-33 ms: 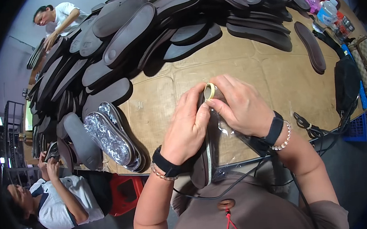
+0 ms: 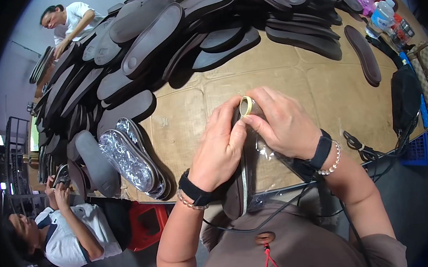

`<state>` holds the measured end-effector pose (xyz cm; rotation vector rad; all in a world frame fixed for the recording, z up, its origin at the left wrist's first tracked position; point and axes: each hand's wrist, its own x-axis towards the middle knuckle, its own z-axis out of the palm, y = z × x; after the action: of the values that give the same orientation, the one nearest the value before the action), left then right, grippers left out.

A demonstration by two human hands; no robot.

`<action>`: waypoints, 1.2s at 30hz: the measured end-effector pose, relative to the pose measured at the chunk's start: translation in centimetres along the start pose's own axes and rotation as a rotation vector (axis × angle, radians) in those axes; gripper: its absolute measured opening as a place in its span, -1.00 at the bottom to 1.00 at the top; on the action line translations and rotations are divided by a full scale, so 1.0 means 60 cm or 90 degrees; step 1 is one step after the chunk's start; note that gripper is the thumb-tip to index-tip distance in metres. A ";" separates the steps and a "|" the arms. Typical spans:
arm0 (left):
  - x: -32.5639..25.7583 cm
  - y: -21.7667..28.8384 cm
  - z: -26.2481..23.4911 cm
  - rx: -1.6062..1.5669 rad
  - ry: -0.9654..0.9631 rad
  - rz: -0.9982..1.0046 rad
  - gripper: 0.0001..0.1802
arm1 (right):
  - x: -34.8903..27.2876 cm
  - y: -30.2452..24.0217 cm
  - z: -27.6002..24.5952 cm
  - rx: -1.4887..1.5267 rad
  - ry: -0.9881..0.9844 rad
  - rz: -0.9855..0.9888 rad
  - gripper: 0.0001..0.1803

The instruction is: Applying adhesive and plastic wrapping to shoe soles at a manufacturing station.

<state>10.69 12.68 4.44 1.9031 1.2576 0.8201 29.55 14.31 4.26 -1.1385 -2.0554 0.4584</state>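
My left hand [image 2: 218, 146] is closed round the upper part of a dark brown shoe sole [image 2: 235, 195], which lies lengthwise toward my body. Clear plastic film [image 2: 263, 172] hangs along the sole's right side. Between my thumbs, at the sole's far end, sits a small pale yellow roll of tape [image 2: 246, 106]. My right hand [image 2: 282, 122] grips this roll, thumb against its lower edge, while my left thumb tip meets it. The palms and the sole's far end hide most of the contact. Left of my hands lie film-wrapped soles [image 2: 127, 161], stacked in a slanted pile.
Heaps of dark soles [image 2: 149, 37] cover the table's far and left sides. A single sole [image 2: 362, 55] lies at the right, near a bottle [image 2: 382, 14], bags [image 2: 406, 94] and coiled cable [image 2: 358, 146]. Two people work at the left; a red stool [image 2: 148, 224] stands below the table.
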 end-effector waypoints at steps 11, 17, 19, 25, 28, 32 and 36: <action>-0.003 -0.003 -0.003 -0.019 -0.007 0.008 -0.41 | 0.001 0.003 -0.009 -0.013 -0.017 -0.010 -0.62; -0.001 -0.007 -0.004 -0.017 0.001 0.027 -0.40 | 0.002 0.002 -0.008 -0.039 0.001 -0.010 -0.59; -0.003 -0.008 -0.003 -0.017 0.005 0.032 -0.40 | 0.002 -0.001 -0.008 -0.040 -0.001 0.002 -0.60; 0.000 -0.018 0.002 -0.061 0.004 0.031 -0.42 | 0.003 -0.004 -0.009 -0.053 -0.012 0.008 -0.62; 0.008 -0.022 0.000 -0.107 -0.007 0.015 -0.46 | 0.004 -0.005 -0.007 -0.057 -0.012 0.004 -0.63; 0.009 -0.007 0.001 -0.062 -0.005 -0.010 -0.52 | 0.004 -0.008 -0.007 -0.055 -0.020 0.019 -0.65; 0.012 -0.008 0.009 -0.042 0.004 0.016 -0.54 | 0.003 -0.001 -0.005 -0.048 -0.006 0.019 -0.65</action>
<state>11.12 13.37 3.87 1.8682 1.1978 0.8700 29.68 14.40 4.58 -1.2147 -2.0822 0.4050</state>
